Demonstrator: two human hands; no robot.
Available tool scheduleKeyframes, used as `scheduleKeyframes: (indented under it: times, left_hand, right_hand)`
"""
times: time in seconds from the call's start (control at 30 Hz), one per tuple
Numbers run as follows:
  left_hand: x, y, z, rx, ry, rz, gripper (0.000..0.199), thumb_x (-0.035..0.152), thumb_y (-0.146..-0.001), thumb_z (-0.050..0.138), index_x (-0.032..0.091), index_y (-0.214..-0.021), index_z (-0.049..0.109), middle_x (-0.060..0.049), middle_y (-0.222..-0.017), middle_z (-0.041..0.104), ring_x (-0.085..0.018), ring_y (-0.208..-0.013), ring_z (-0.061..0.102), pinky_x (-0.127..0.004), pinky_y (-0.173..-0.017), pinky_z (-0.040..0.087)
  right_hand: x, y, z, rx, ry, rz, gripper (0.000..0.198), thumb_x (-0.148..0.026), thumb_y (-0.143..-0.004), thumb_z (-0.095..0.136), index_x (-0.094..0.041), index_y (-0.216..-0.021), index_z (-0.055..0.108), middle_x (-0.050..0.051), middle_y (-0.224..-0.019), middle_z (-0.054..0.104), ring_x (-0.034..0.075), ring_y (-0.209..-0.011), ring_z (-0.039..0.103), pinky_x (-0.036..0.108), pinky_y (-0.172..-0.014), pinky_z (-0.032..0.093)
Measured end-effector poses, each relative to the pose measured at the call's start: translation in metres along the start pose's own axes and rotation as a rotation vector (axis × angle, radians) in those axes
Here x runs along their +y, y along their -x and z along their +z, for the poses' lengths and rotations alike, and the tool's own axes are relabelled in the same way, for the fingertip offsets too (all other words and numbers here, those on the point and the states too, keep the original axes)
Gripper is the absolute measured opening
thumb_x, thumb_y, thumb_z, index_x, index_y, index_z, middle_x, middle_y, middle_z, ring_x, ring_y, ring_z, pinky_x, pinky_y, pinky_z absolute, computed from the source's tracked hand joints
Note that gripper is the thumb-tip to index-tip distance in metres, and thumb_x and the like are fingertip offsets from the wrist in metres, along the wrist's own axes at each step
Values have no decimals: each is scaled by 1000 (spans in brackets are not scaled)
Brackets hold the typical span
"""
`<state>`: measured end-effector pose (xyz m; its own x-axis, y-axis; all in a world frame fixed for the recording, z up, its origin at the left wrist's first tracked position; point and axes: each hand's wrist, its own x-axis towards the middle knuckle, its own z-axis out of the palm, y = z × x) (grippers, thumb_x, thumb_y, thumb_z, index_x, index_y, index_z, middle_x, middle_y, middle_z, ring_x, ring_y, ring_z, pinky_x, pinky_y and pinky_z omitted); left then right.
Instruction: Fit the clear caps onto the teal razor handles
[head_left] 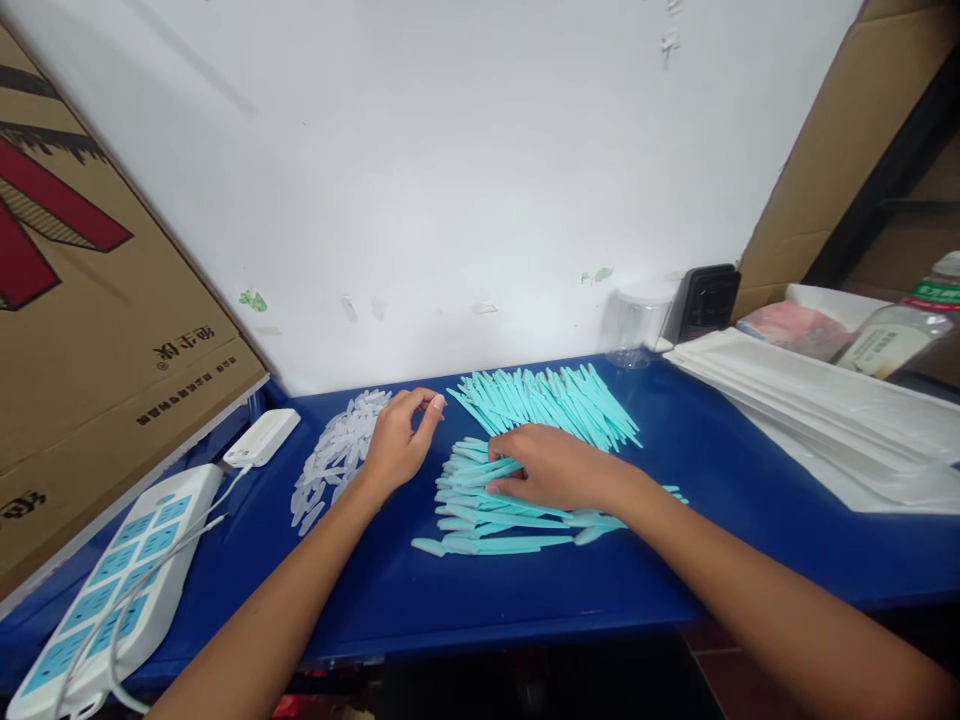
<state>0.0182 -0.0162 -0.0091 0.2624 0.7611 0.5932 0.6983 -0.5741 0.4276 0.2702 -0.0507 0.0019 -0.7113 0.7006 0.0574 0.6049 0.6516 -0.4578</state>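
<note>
Head view looks down on a blue tabletop (675, 580). Her right hand (555, 468) lies flat, fingers spread, on a near heap of slim turquoise plastic sticks (480, 520). Left hand (397, 440) curls loosely, fingertips together, just beside a pile of clear plastic caps (334, 460). A second fan of turquoise sticks (547, 395) sits behind.

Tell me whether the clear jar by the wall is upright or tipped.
Upright: the clear jar stands on its base on the blue table, beside the wall.
</note>
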Motion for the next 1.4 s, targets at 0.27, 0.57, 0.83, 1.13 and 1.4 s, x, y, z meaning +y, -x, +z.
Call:
scheduleKeyframes:
  times: [0.27, 0.57, 0.83, 1.13, 1.4]
  left_hand:
    - [-5, 0, -1, -7, -62, -3, 23, 37, -102, 51, 21, -94, 66, -4, -88, 72, -21, -88, 65, -34, -81, 47]
    - [-15, 0, 0, -11, -118, -49, 16, 31, -96, 55, 21, -94, 68, -4, -90, 72, -21, -85, 65, -34, -80, 48]
    - [-23, -2, -1, -44, -290, -217, 15, 32, -91, 57, 23, -91, 69, -1, -76, 71, -21, -74, 64, -32, -69, 43]
    - [-34, -8, -21, -14, -500, -303, 22, 38, -92, 55, 23, -86, 69, -3, -73, 71, -24, -72, 66, -32, -63, 37]
    - [-38, -4, -14, -93, -450, -226, 22, 40, -93, 56, 23, -89, 69, -4, -73, 72, -24, -71, 66, -32, -63, 39]
  right_hand:
    - [-2, 0, 0, 118, -8, -32, 24, -44, -89, 74, -21, -88, 69, 5, -90, 70, 19, -77, 60, 28, -61, 37]
    - [20, -15, 3, 413, 144, 148, 22, -33, -100, 59, -19, -87, 71, 5, -82, 69, 17, -73, 60, 30, -64, 37]
    - [47, -34, 10, 495, 242, 304, 42, -58, -92, 64, -18, -94, 73, 10, -95, 73, 27, -99, 63, 34, -78, 44]
    - [39, -53, 21, 386, 324, 369, 43, -58, -86, 72, -16, -98, 69, 13, -96, 72, 29, -100, 63, 33, -72, 43]
    - [42, -50, 18, 317, 364, 353, 22, -38, -96, 65, -16, -97, 70, 15, -96, 74, 28, -92, 67, 33, -69, 42]
